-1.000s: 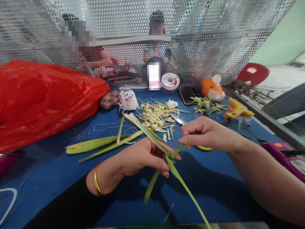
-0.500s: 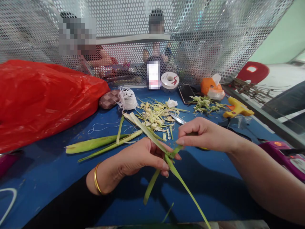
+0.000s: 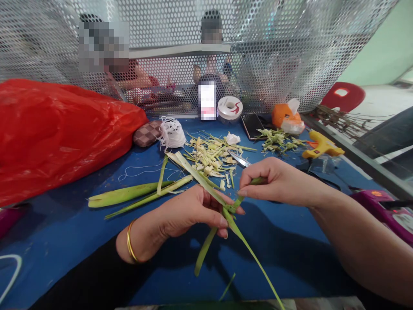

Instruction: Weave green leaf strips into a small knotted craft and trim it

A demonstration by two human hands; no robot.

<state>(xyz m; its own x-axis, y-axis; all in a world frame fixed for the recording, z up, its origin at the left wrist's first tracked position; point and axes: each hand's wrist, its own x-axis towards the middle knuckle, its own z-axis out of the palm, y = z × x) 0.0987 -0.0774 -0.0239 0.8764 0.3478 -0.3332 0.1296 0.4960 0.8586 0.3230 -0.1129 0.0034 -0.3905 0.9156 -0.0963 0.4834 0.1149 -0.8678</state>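
Between thumb and fingers, my left hand [image 3: 196,213] pinches several crossed green leaf strips [image 3: 247,245] where they meet in a small folded knot. One long strip runs down to the lower right, a short one hangs below, and a pale one reaches up to the left. My right hand [image 3: 274,183] is closed on the end of another strip coming out of the knot, just right of my left fingers. Long leaves [image 3: 129,194] lie on the blue table left of my hands. Leaf scraps [image 3: 209,157] are heaped beyond them, with the scissors [image 3: 239,159] partly hidden behind my right hand.
A red plastic bag [image 3: 64,137] fills the left side. White string [image 3: 172,132], a ribbon spool [image 3: 229,107], a phone [image 3: 253,126] and folded leaf pieces [image 3: 280,142] lie toward the back. A yellow glue gun [image 3: 322,145] is at right. Two people sit behind the perforated metal screen [image 3: 155,26].
Both hands keep their hold at nearly the same place. My right hand has shifted slightly up and left, and more of the strip shows inside its curled fingers.
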